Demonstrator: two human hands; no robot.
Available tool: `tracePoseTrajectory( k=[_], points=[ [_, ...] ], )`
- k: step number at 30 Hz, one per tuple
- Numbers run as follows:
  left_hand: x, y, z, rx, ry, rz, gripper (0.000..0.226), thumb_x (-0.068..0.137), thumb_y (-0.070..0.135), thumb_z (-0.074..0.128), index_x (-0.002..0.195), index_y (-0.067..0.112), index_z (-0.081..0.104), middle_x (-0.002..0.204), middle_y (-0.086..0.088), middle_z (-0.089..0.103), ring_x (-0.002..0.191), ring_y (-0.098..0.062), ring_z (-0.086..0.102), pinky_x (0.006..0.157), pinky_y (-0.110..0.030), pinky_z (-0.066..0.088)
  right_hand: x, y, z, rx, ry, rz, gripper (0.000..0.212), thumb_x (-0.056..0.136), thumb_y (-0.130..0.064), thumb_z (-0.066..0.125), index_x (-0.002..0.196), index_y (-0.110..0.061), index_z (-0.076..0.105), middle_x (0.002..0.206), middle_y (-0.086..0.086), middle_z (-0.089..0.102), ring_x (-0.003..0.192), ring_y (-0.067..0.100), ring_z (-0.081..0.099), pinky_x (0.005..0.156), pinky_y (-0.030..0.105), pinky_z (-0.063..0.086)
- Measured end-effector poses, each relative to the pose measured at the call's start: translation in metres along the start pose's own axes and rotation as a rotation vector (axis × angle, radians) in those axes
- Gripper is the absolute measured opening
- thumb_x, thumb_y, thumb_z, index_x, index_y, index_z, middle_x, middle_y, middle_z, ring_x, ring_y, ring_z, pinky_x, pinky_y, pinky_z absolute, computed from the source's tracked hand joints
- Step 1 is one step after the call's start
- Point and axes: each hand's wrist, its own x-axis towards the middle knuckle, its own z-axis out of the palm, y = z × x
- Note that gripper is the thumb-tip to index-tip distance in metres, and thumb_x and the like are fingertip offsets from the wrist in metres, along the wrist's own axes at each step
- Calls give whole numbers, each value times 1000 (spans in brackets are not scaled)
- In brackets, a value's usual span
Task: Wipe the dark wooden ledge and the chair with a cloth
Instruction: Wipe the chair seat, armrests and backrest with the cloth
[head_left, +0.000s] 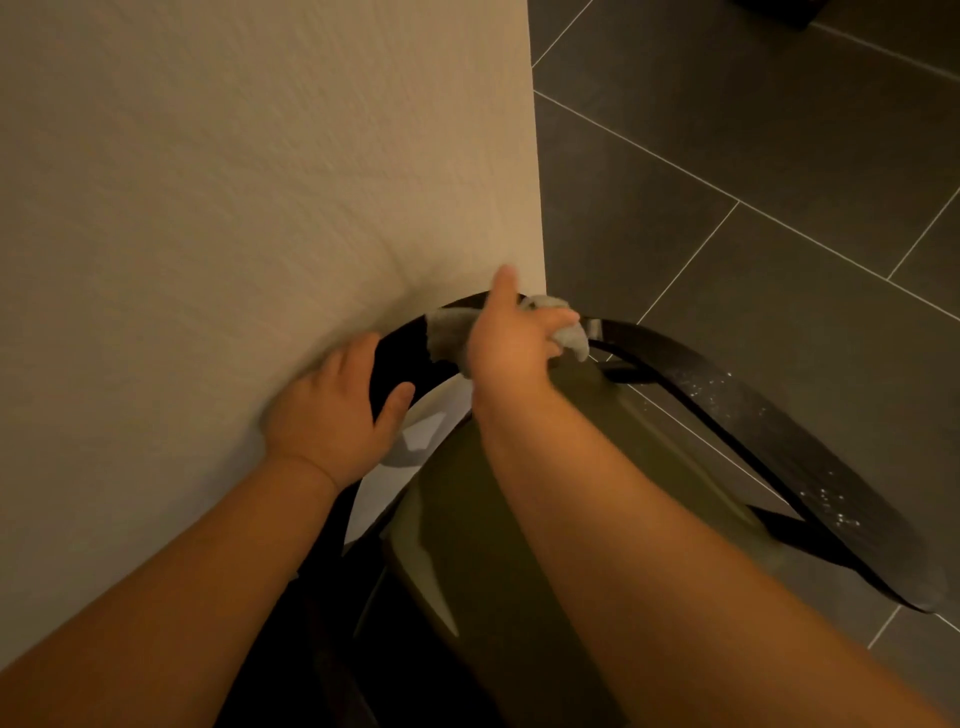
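A chair with a dark curved wooden frame (779, 415) and an olive-green seat cushion (545, 493) stands against a wall corner. My right hand (511, 338) grips a grey cloth (452, 332) and holds it on the top bend of the frame, near the corner of the wall. My left hand (332, 410) rests on the frame's left side with its fingers spread, the thumb over the dark wood. White specks show on the frame's right arm. No dark wooden ledge is in view.
A cream textured wall (260, 182) fills the left and upper view, ending in a vertical corner just above the chair. Dark grey floor tiles (753, 156) with pale grout lines lie to the right.
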Motion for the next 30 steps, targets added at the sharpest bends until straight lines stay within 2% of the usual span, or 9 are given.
tracePoseTrajectory(
  k=[4, 8, 12, 14, 16, 19, 22, 25, 30],
  points=[
    [1, 4, 0, 5, 31, -22, 60, 94, 46, 64, 139, 7, 55, 120, -22, 68, 92, -47, 68, 66, -37, 37, -37, 7, 11, 50, -161, -6, 93, 104, -62, 35, 159, -23, -28, 170, 7, -23, 158, 26, 13, 123, 43, 15],
    [4, 0, 2, -2, -9, -79, 66, 89, 58, 59, 136, 12, 56, 123, -17, 66, 100, -46, 67, 69, -43, 47, -48, 0, 8, 121, -225, -115, 88, 105, -61, 29, 160, -19, -26, 167, 8, -32, 158, 20, -3, 119, 31, 6],
    [5, 1, 0, -28, -11, -48, 66, 86, 62, 54, 134, 17, 59, 127, -10, 67, 104, -43, 68, 72, -43, 49, -51, -2, 14, -79, -207, -309, 90, 103, -65, 23, 158, -14, -26, 162, 9, -40, 152, 20, -33, 120, 38, -18],
    [4, 2, 1, -8, 18, -59, 62, 90, 60, 60, 136, 18, 58, 125, -12, 67, 99, -45, 69, 68, -42, 47, -37, 0, 14, -256, -138, -378, 91, 102, -67, 20, 161, -9, -19, 163, 12, -39, 150, 26, -37, 125, 47, -17],
    [4, 2, 3, 8, 48, -38, 60, 93, 60, 59, 134, 16, 56, 120, -15, 67, 90, -46, 69, 62, -38, 43, -18, 5, 11, -407, -57, -485, 89, 102, -67, 17, 164, -7, -5, 169, 15, -24, 153, 31, -31, 126, 51, -15],
    [5, -2, 7, 33, 56, -23, 65, 93, 63, 51, 136, 14, 51, 120, -17, 66, 90, -46, 68, 63, -39, 44, 6, 14, -3, -593, 47, -695, 86, 100, -69, 6, 160, -13, 31, 168, 13, 22, 159, 34, -4, 123, 53, -17],
    [4, -3, 9, 55, 60, -21, 78, 90, 71, 38, 143, 14, 48, 126, -18, 65, 95, -46, 68, 68, -46, 53, 43, 21, -27, -645, 119, -664, 95, 94, -73, -8, 116, -21, 69, 135, 6, 63, 155, 33, 23, 125, 57, -13],
    [4, -1, 10, 39, 72, -25, 79, 90, 72, 36, 143, 14, 47, 125, -20, 66, 94, -46, 69, 70, -47, 55, 66, 27, -46, -743, 148, -602, 98, 94, -71, -13, 97, -18, 69, 120, 8, 66, 150, 35, 33, 127, 60, -2],
    [5, -1, 10, 42, 93, -45, 77, 91, 73, 36, 140, 15, 48, 120, -19, 66, 90, -46, 67, 68, -45, 52, 37, 31, -33, -568, 55, -862, 73, 100, -65, 20, 137, -12, 53, 126, 8, 60, 118, 28, 52, 108, 49, 41]
  ],
)
